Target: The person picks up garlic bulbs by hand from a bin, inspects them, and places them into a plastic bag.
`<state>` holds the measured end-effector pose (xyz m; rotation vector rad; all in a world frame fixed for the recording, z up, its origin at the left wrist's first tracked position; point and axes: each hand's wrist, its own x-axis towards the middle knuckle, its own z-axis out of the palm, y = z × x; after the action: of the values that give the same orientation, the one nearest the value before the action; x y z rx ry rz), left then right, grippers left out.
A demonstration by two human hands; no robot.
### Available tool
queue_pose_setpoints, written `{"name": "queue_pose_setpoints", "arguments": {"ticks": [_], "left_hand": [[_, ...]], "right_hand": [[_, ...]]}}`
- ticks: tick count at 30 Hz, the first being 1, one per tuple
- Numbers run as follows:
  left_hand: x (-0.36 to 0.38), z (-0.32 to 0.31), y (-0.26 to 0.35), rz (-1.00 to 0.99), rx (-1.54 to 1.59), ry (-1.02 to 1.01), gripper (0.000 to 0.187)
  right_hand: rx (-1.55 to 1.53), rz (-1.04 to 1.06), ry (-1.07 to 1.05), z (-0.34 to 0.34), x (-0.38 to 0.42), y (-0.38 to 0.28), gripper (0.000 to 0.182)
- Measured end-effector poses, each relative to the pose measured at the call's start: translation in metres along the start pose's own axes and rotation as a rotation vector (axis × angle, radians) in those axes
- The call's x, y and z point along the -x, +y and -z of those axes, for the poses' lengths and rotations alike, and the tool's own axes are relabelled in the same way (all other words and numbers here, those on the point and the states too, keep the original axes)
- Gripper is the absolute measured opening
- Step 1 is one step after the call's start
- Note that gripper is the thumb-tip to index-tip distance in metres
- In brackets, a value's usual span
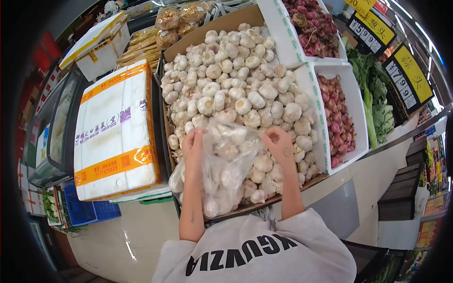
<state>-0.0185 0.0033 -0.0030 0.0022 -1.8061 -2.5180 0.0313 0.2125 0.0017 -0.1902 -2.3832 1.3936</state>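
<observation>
A clear plastic bag (224,162) is stretched between my two hands at the near side of a bin of garlic bulbs (236,78). My left hand (193,144) pinches the bag's left edge near its top. Opposite it, my right hand (278,141) has its fingers closed on the right upper corner. Garlic bulbs show through the thin film, and part of the bag hangs down toward the bin's front edge. Loose bulbs lie around and beyond both hands.
To the left sits a white foam box (113,132) with orange tape. White foam trays of red shallots (335,118) and red onions (314,28) adjoin the bin at right. Leafy greens (375,89) and yellow-black price signs (408,78) are farther right. A blue crate (94,210) stands low at left.
</observation>
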Motion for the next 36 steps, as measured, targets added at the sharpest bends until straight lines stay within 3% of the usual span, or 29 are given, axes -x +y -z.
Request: {"name": "queue_pose_setpoints", "arguments": {"ticks": [3,4,5,7,10,11,13,17,20,22,23,25,26,28,29,31,35,36], "left_hand": [[0.006,0.003,0.002,0.052,-0.122,-0.065,0.017],[0.007,0.001,0.002,0.064,-0.112,-0.093,0.017],[0.009,0.0,0.002,0.08,-0.101,-0.122,0.016],[0.009,0.0,0.005,0.085,-0.09,-0.151,0.015],[0.009,-0.002,-0.005,0.061,-0.081,-0.173,0.013],[0.008,-0.001,-0.009,0.04,-0.095,-0.176,0.012],[0.008,0.003,-0.012,0.057,-0.138,-0.188,0.011],[0.006,0.007,-0.015,0.036,-0.262,-0.23,0.01],[0.008,0.006,-0.01,0.028,-0.262,-0.213,0.01],[0.004,0.005,-0.021,-0.033,-0.253,-0.172,0.01],[0.003,0.005,-0.025,-0.086,-0.245,-0.134,0.01],[0.003,0.005,-0.023,-0.08,-0.241,-0.121,0.011],[0.004,0.004,-0.022,-0.071,-0.243,-0.114,0.012],[0.006,0.004,-0.018,-0.037,-0.253,-0.122,0.013],[0.005,0.004,-0.017,-0.015,-0.271,-0.129,0.014],[0.005,0.003,-0.02,-0.03,-0.285,-0.139,0.014],[0.005,0.004,-0.024,-0.048,-0.245,-0.165,0.013],[0.006,0.004,-0.021,-0.069,-0.224,-0.195,0.013]], "right_hand": [[-0.155,-0.015,0.11,0.015,-0.02,-0.016,0.011],[0.088,0.063,0.11,0.018,-0.027,-0.029,0.014],[0.094,0.061,0.109,0.017,-0.037,-0.034,0.014],[0.45,0.566,-0.043,0.005,-0.057,-0.043,0.018],[0.728,0.74,-0.203,-0.028,-0.078,-0.029,0.029],[0.728,0.757,-0.212,-0.038,-0.082,-0.021,0.029],[1.095,0.635,-0.224,-0.057,-0.089,-0.008,0.037],[1.217,0.535,-0.259,-0.068,-0.101,-0.006,0.042],[1.159,0.514,-0.306,-0.06,-0.102,-0.01,0.03],[0.691,0.505,-0.334,-0.043,-0.098,-0.025,0.034],[0.693,0.512,-0.336,-0.036,-0.094,-0.037,0.034],[0.162,0.305,-0.245,-0.019,-0.081,-0.064,0.038],[0.169,0.301,-0.249,-0.016,-0.076,-0.066,0.038],[-0.713,-0.06,-0.331,-0.014,-0.065,-0.067,0.044],[-0.712,-0.065,-0.327,-0.011,-0.06,-0.068,0.044],[-1.252,-0.257,-0.766,-0.008,-0.051,-0.069,0.045],[-1.343,-0.388,-0.841,-0.025,-0.037,-0.065,0.049],[-1.353,-0.447,-0.763,-0.029,-0.03,-0.07,0.047]]}}
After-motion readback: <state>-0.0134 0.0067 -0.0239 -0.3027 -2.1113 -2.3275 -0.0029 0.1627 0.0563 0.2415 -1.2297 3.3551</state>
